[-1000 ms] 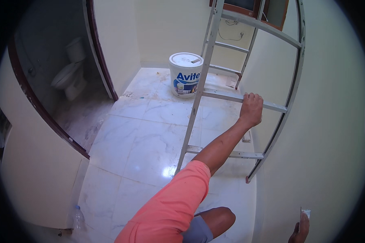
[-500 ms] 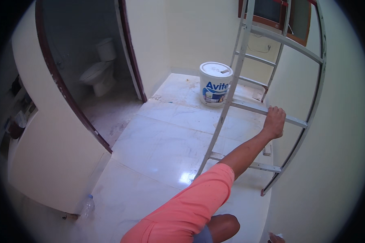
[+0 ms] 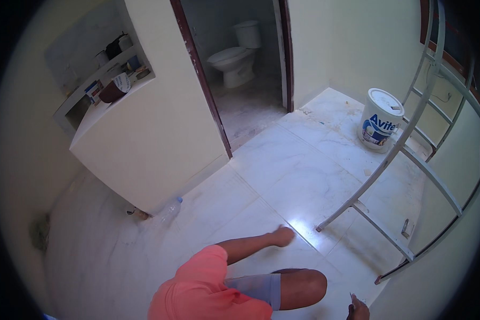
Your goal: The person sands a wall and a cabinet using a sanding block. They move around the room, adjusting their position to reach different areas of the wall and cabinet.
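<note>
My left hand (image 3: pixel 281 236) hovers over the white tiled floor, its fingers loosely curled and slightly blurred, with nothing visible in them. The aluminium stepladder (image 3: pixel 381 173) stands to its right, a gap away from it. At the lower edge, my right hand (image 3: pixel 359 310) is closed on a thin, flat blade (image 3: pixel 353 299), seen nearly edge-on; most of that hand is cut off by the frame. My bent knee (image 3: pixel 308 288) lies between the two hands.
A white lidded paint bucket (image 3: pixel 380 118) stands behind the ladder. A clear plastic bottle (image 3: pixel 169 211) is by the low wall (image 3: pixel 149 138), whose ledge holds a sanding-paper roll (image 3: pixel 114 88) and cans. The doorway shows a toilet (image 3: pixel 239 56). A small block (image 3: pixel 406 228) lies under the ladder.
My left hand has let go of the ladder rung and drawn back toward me. The view has swung left, so the ladder and bucket appear further right. More of my right hand shows.
</note>
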Demonstrator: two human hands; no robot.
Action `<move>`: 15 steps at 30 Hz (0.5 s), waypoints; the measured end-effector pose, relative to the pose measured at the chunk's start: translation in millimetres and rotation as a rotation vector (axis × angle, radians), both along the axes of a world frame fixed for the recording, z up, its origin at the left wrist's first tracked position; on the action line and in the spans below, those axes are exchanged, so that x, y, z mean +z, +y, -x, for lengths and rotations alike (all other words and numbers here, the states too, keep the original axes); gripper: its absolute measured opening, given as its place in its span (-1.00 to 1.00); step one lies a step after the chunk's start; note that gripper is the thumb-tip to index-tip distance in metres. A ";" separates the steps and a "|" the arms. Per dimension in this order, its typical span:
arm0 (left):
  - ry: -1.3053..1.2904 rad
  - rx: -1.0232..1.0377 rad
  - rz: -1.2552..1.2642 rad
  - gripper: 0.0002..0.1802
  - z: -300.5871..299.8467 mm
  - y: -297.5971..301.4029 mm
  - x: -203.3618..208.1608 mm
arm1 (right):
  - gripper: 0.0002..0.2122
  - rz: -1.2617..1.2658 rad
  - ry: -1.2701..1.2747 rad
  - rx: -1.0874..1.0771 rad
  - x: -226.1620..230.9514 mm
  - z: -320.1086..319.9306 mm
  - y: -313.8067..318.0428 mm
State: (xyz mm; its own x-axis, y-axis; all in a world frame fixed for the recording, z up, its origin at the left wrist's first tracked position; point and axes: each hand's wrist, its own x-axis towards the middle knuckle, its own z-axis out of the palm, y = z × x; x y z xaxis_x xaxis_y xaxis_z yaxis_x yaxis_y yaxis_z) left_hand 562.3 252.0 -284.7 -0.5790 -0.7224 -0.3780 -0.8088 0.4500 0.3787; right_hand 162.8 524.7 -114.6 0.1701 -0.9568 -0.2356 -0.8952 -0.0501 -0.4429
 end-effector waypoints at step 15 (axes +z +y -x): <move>-0.119 0.742 -0.329 -0.57 -288.9 239.0 -67.6 | -0.61 0.000 0.000 0.133 -5.8 -24.5 -52.1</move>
State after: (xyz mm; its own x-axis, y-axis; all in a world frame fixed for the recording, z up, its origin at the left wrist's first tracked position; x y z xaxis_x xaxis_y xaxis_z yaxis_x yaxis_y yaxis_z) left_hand 851.2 491.1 -352.3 0.0629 -0.7432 -0.6661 -0.8954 -0.3369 0.2913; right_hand 187.3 472.6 -120.4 0.2954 -0.9259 -0.2355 -0.8808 -0.1685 -0.4426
